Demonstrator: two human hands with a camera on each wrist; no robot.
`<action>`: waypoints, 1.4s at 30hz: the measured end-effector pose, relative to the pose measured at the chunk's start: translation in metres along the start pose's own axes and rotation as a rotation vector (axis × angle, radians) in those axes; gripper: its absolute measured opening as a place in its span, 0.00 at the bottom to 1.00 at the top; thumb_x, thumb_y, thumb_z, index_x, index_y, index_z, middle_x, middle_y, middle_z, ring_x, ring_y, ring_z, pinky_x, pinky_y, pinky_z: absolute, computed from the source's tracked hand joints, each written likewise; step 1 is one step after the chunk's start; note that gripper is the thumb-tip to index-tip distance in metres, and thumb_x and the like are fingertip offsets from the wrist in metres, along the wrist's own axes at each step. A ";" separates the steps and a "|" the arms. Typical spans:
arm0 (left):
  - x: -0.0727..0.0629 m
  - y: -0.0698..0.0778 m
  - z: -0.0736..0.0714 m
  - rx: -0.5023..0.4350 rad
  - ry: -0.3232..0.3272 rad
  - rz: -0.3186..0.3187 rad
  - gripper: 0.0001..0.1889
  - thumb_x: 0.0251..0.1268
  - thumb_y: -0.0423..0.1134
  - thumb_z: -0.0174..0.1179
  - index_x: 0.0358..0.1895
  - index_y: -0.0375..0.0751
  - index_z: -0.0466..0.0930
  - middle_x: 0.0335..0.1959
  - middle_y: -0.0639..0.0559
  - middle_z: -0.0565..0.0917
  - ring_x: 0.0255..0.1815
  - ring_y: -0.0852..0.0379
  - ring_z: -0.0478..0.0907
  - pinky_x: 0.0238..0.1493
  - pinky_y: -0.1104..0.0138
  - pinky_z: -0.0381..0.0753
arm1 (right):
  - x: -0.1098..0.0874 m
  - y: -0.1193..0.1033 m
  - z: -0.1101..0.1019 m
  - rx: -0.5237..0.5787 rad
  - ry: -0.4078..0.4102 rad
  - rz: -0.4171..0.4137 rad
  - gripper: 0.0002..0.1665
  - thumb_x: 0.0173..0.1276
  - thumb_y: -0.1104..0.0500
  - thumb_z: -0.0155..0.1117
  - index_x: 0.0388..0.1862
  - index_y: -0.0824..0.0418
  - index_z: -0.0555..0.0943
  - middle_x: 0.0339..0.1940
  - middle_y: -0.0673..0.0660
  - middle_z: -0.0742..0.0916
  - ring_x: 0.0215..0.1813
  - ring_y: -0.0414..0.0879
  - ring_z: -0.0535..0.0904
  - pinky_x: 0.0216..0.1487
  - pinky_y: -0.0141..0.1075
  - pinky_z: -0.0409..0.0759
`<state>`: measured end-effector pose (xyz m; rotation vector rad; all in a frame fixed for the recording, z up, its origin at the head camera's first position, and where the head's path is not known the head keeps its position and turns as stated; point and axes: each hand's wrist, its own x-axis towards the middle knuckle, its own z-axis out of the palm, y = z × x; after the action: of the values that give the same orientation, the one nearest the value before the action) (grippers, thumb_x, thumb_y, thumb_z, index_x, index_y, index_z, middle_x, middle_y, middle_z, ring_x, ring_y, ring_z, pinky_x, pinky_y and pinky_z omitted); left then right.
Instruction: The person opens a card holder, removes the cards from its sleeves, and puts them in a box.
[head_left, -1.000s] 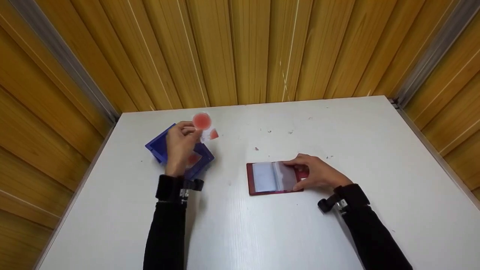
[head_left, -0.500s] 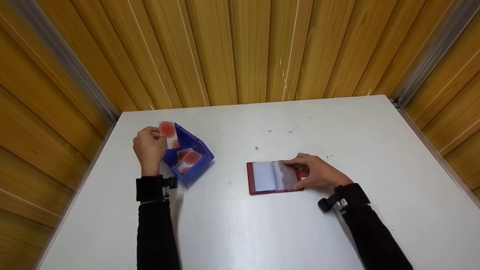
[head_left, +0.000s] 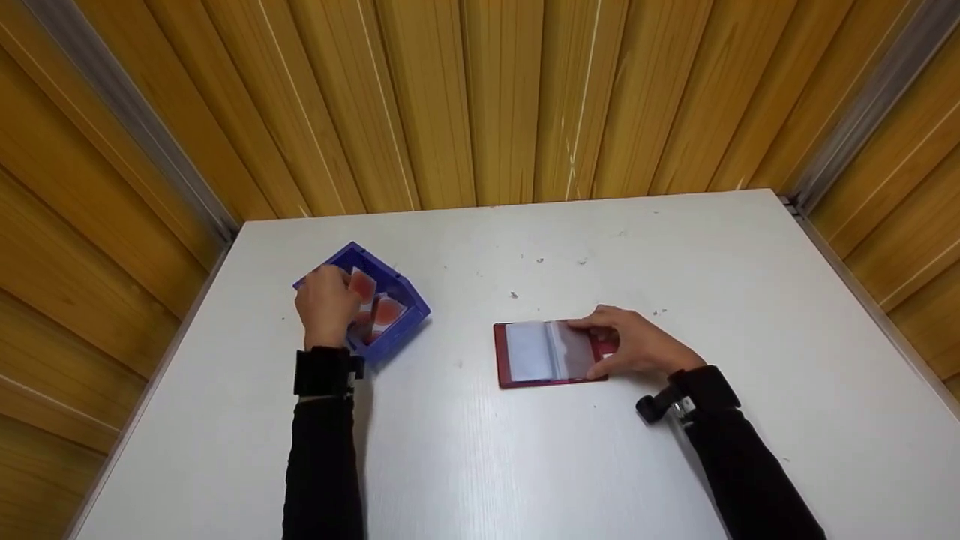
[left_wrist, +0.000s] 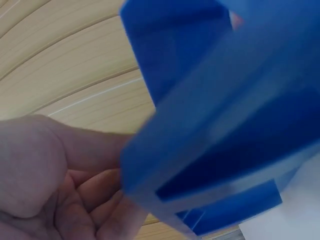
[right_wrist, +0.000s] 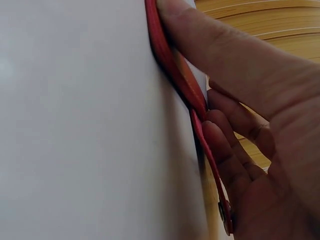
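Observation:
My left hand is over the left part of an open blue plastic box, fingertips hidden. Beside its fingers, a card with red round spots stands tilted inside the box and appears pinched by them. More red-spotted cards lie in the box. The left wrist view shows the box wall close up, covering the fingertips. My right hand grips the right edge of an open red card holder with clear sleeves. In the right wrist view, the thumb rests on its red edge.
Both lie on a white table with small dark marks near its middle. A yellow wood-look wall rises along the back edge, and similar panels stand at both sides. A snap strap hangs from the card holder.
My left hand carried the card left from above the box, then came back right and down with it into the box. My right hand and the card holder stayed put.

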<state>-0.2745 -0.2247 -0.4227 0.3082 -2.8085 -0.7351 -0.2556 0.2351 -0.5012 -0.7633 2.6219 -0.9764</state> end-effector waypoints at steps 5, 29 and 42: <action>0.001 -0.005 0.011 0.087 -0.118 0.083 0.07 0.61 0.25 0.60 0.38 0.29 0.87 0.38 0.34 0.89 0.40 0.36 0.85 0.39 0.48 0.82 | 0.000 0.001 0.000 0.018 0.003 -0.018 0.47 0.49 0.47 0.88 0.70 0.47 0.80 0.52 0.49 0.83 0.53 0.45 0.74 0.58 0.40 0.74; -0.003 0.005 0.043 0.289 -0.006 0.103 0.10 0.70 0.29 0.57 0.45 0.26 0.86 0.44 0.27 0.87 0.46 0.29 0.86 0.47 0.41 0.84 | 0.000 0.001 0.000 0.017 -0.005 -0.009 0.47 0.49 0.47 0.88 0.70 0.45 0.80 0.51 0.49 0.82 0.54 0.46 0.74 0.58 0.42 0.75; -0.018 0.055 0.005 0.004 0.272 0.261 0.06 0.68 0.31 0.67 0.44 0.34 0.86 0.38 0.38 0.90 0.38 0.39 0.88 0.40 0.47 0.85 | 0.000 -0.001 0.000 -0.019 0.003 -0.016 0.46 0.50 0.48 0.87 0.70 0.44 0.80 0.49 0.48 0.82 0.52 0.45 0.73 0.57 0.40 0.74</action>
<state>-0.2667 -0.1708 -0.4022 0.0358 -2.5279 -0.5800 -0.2554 0.2349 -0.5007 -0.7883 2.6354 -0.9593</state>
